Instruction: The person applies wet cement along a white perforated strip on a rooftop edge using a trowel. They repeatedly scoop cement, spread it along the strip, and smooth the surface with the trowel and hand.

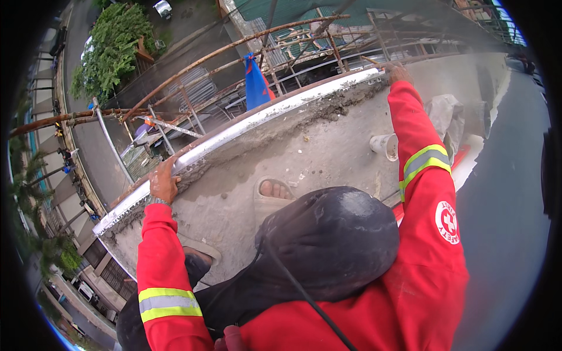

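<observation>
A long white straight strip [252,124] runs along the outer edge of a concrete ledge [345,134], with rough wet mortar [328,108] packed along its inner side. Near the strip's left part my left hand [164,180] is closed over it, fingers curled around the outer side. At the far right end, my right hand [400,74] grips the strip, its fingers partly hidden by the arm's angle. Both arms wear red sleeves with reflective bands. On the ledge my sandalled feet [274,190] stand beneath a bent knee in dark trousers.
A white cup-like container [384,146] lies tipped by my right arm, near a crumpled pale sack [448,120]. Past the strip are rusty scaffold pipes [234,44], a blue and red cloth [256,85] and a long drop to a street with a tree [114,50]. A grey wall is at right.
</observation>
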Tool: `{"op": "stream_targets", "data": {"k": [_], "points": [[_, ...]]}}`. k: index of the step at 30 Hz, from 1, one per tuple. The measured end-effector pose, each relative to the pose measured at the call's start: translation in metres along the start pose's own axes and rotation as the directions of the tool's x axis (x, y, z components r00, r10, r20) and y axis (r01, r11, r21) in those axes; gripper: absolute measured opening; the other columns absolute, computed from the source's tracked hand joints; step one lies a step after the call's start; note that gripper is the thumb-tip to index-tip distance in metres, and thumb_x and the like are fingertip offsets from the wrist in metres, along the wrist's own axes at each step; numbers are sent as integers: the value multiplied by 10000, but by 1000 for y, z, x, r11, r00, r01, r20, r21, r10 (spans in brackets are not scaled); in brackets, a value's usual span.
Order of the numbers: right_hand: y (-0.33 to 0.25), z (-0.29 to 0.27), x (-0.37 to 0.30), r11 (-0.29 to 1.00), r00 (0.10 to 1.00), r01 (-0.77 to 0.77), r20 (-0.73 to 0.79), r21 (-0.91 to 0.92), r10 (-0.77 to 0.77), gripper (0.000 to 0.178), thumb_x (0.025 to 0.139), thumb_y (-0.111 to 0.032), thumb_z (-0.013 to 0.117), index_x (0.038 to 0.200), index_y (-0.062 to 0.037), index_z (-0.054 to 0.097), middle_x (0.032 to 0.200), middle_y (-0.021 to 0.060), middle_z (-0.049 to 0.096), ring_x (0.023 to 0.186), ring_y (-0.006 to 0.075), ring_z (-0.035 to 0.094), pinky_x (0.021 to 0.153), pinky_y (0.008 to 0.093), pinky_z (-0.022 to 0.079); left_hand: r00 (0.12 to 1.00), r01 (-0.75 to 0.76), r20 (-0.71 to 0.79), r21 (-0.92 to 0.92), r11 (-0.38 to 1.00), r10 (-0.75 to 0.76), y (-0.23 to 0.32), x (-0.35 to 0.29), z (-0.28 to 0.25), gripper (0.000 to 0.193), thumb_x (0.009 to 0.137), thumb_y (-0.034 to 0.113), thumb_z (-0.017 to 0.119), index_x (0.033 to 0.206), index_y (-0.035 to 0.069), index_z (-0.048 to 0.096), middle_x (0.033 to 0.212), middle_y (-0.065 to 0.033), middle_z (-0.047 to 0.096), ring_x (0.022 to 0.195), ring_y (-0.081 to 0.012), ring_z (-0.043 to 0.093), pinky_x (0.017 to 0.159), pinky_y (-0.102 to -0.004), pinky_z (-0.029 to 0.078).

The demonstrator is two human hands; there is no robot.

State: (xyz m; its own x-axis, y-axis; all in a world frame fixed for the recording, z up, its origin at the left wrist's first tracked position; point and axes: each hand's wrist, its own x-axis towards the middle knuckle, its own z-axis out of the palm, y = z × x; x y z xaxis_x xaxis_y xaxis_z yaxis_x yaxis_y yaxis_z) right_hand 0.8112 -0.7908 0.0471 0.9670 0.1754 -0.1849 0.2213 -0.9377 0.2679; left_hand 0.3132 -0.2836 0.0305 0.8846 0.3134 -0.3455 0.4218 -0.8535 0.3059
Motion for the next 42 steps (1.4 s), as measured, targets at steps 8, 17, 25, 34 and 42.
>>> {"op": "stream_targets", "data": {"k": [8,17,25,34,42], "points": [[31,-12,-9,995,990,102,-103,-6,-102,159,835,-151,563,967,-215,625,1089,37,567,1105,265,512,891,449,432,1000,-19,-17,78,997,20,0,-4,4,628,688,6,672,1261,164,466,1213,-104,550,1113,-299,519,894,-438,357],[37,-29,-25,987,979,-91,-172,131,113,237,835,-232,587,1071,-229,572,1117,69,563,1063,305,549,871,452,443,1000,-16,-4,68,998,16,1,-4,3,634,693,19,680,1268,172,460,1210,-95,549,1113,-297,513,897,-435,353],[23,-9,-20,990,989,-54,-129,128,70,319,804,-102,561,1106,-203,573,1154,88,561,1039,325,564,874,449,455,1000,3,15,40,999,-4,0,-2,3,628,691,14,681,1259,173,467,1207,-96,557,1138,-297,501,914,-440,349],[-81,-10,-97,778,878,469,-316,417,-359,257,774,-111,619,1031,-111,619,1070,110,605,983,312,570,851,407,452,1000,-1,30,16,1000,0,4,-1,-6,585,695,58,696,1231,160,483,1167,-108,567,1084,-309,531,884,-434,387],[-210,-3,-239,653,719,689,-402,313,-566,414,785,-155,620,1191,-116,548,1272,48,514,1217,283,413,993,472,321,998,-30,58,-49,998,33,-6,4,-8,573,692,96,714,1218,142,490,1101,-131,575,1037,-343,536,860,-435,416]]}}
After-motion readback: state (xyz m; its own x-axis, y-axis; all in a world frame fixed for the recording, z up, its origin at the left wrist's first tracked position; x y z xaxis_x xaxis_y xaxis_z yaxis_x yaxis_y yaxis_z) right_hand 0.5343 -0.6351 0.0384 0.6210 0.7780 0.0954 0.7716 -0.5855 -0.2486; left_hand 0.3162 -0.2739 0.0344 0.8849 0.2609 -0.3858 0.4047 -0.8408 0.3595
